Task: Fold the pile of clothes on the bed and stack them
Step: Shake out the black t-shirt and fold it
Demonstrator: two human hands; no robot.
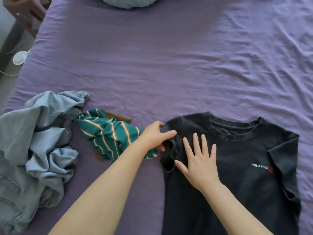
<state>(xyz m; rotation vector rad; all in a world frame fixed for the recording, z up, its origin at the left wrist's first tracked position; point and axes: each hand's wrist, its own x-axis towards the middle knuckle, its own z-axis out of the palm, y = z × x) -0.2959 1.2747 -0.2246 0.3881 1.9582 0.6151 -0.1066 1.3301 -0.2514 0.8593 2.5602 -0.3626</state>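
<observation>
The left hand [156, 138] is pinching the sleeve of the black T-shirt [237, 175] lying on the bed [169, 65] — the right hand [198, 161] is pressing flat, fingers spread, on its chest.

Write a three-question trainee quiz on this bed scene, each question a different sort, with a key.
1. True or false: the black T-shirt lies spread flat with its collar away from the person.
2. Multiple choice: what is the left hand doing? A) resting on the denim garment B) gripping the black shirt's sleeve C) lifting the striped shirt
3. Fill in: the right hand lies open and flat on the shirt's ____.

Key: 1 true; 2 B; 3 chest, beside the sleeve that the left hand grips.
</observation>
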